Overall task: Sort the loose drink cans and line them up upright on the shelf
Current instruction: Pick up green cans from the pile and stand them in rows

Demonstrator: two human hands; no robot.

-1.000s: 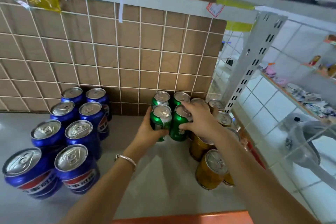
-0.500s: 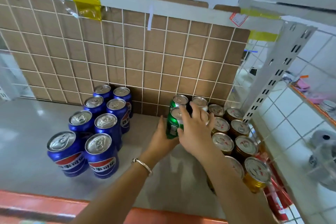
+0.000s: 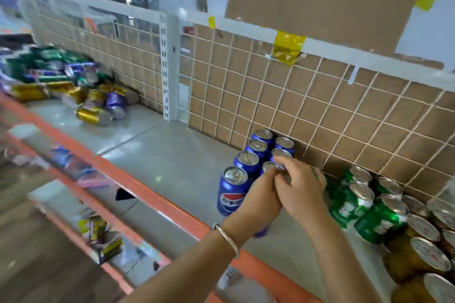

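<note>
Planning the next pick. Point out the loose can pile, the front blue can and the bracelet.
loose can pile point(image 3: 73, 86), head view, gold cans
front blue can point(image 3: 231, 192), head view, label
bracelet point(image 3: 227, 238), head view, band

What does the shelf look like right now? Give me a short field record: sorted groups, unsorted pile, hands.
blue cans: upright, two rows against the back grid
green cans: upright, right of the blue group
gold cans: upright, far right
loose pile: mixed cans lying on their sides, far left on the shelf
left hand: in front of the blue cans, against the right hand
right hand: between blue and green groups
held item: cannot tell; the hands hide it
</note>
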